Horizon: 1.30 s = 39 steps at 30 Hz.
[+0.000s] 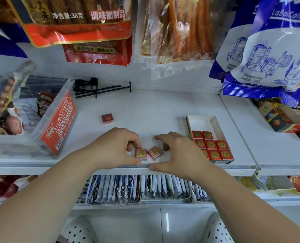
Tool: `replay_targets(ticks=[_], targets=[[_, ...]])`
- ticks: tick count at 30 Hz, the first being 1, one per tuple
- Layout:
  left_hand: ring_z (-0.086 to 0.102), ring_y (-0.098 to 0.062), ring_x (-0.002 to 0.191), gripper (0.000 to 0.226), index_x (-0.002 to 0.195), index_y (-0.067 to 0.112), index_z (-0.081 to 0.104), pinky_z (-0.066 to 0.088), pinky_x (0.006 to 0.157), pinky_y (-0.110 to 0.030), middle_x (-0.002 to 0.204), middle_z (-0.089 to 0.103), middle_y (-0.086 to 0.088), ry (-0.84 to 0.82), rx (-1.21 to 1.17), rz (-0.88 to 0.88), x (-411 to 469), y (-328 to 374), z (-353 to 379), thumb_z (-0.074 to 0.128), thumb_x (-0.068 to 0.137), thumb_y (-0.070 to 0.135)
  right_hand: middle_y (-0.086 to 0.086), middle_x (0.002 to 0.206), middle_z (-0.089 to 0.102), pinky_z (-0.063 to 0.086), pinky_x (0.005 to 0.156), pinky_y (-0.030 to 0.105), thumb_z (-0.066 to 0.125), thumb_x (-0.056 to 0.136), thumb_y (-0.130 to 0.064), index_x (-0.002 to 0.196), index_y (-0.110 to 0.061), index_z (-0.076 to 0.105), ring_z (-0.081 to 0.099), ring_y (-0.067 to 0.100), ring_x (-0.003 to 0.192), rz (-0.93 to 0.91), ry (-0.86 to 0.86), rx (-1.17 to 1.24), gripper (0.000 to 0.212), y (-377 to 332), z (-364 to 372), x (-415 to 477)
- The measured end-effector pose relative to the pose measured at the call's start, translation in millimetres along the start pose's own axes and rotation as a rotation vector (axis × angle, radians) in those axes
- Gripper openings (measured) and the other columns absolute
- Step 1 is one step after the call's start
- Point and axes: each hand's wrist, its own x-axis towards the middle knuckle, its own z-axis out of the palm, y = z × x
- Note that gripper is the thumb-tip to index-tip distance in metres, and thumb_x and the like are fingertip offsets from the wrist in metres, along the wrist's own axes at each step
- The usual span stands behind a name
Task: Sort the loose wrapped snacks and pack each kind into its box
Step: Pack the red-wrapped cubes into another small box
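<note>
on a white shop shelf [154,106], the left hand [114,146] pinches a pink cube [141,153]; the right hand [179,151] hovers spread, empty, beside a half-filled box [214,123].

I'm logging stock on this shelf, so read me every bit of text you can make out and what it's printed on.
"净含量:38克" and "调味面制品": front hanging red snack bag.
"回味无穷": red bag behind it.
"LaBaiCaiWei", partly cut off: blue and white bag.
"38克": same blue and white bag, lower edge.
Clear tub's red label: large characters too distorted to read.
Wrapped cubes' gold seals: too small.
</note>
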Motion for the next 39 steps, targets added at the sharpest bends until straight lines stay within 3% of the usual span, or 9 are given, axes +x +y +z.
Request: replay_targets(ticks=[3,7,15,20,23,25,29,34,39], targets=[[0.056,-0.004,0.076,0.030,0.090,0.035,0.070,0.047,0.065,-0.024,0.086,0.059,0.013,-0.001,0.003,0.008,0,-1,-1,0.086,0.064,0.038,-0.010,0.101,0.056,0.042,0.072,0.019,0.076,0.076,-0.039,0.125,-0.032,0.063,0.048,-0.005,0.070,-0.076,-0.048,0.049,0.051,3,-3,1],[0.053,0.005,0.078,0.028,0.088,0.033,0.072,0.038,0.063,-0.014,0.087,0.058,0.015,0.016,-0.018,0.021,0,-1,1,0.087,0.065,0.036,-0.008,0.095,0.059,0.047,0.071,0.024,0.077,0.077,-0.039,0.103,-0.027,0.071,0.051,0.001,0.070,-0.050,-0.008,0.089,0.029,2,-4,2],[0.054,0.004,0.070,0.024,0.083,0.026,0.075,0.040,0.059,-0.013,0.081,0.061,0.010,0.098,-0.109,0.097,4,6,11,0.088,0.063,0.030,-0.010,0.084,0.062,0.051,0.068,0.029,0.083,0.074,-0.034,0.100,-0.025,0.074,0.059,0.005,0.072,-0.101,0.065,0.251,0.029,-2,1,2],[0.057,-0.008,0.064,0.024,0.080,0.026,0.075,0.052,0.063,-0.034,0.078,0.064,0.006,0.149,-0.308,0.106,8,10,11,0.089,0.061,0.023,-0.011,0.086,0.065,0.049,0.065,0.018,0.084,0.074,-0.031,0.102,-0.023,0.075,0.064,0.008,0.077,-0.115,0.109,0.363,0.030,3,-11,1],[0.059,-0.016,0.065,0.025,0.081,0.026,0.076,0.053,0.064,-0.036,0.077,0.065,0.005,0.179,-0.420,0.155,11,17,9,0.090,0.061,0.020,-0.013,0.087,0.069,0.052,0.065,0.021,0.085,0.074,-0.028,0.103,-0.023,0.076,0.066,0.008,0.081,-0.093,0.146,0.431,0.032,6,-26,-4],[0.059,-0.019,0.066,0.025,0.082,0.024,0.076,0.052,0.063,-0.035,0.078,0.066,0.002,0.169,-0.466,0.182,13,27,9,0.090,0.062,0.016,-0.016,0.083,0.070,0.053,0.064,0.021,0.087,0.072,-0.026,0.100,-0.025,0.076,0.066,0.008,0.077,-0.069,0.149,0.471,0.031,9,-37,-9],[0.056,-0.008,0.064,0.024,0.081,0.022,0.076,0.047,0.060,-0.029,0.075,0.066,0.006,0.118,-0.503,0.223,19,49,7,0.089,0.064,0.013,-0.021,0.076,0.067,0.049,0.061,0.020,0.088,0.070,-0.027,0.093,-0.031,0.075,0.061,0.007,0.068,-0.058,0.111,0.445,0.026,17,-58,-20],[0.053,-0.007,0.061,0.025,0.078,0.023,0.076,0.045,0.058,-0.027,0.074,0.067,0.000,0.091,-0.592,0.255,34,80,14,0.086,0.057,0.031,-0.005,0.076,0.068,0.050,0.061,0.023,0.088,0.070,-0.021,0.089,-0.019,0.076,0.059,0.004,0.063,-0.016,0.102,0.440,0.023,37,-82,-34],[0.059,-0.011,0.067,0.022,0.080,0.020,0.076,0.051,0.066,-0.034,0.077,0.071,-0.006,0.025,-0.689,0.202,51,106,29,0.089,0.065,0.010,-0.004,0.073,0.071,0.050,0.059,0.019,0.087,0.071,-0.020,0.087,-0.019,0.076,0.061,0.003,0.060,0.045,0.075,0.463,0.020,61,-100,-46]])
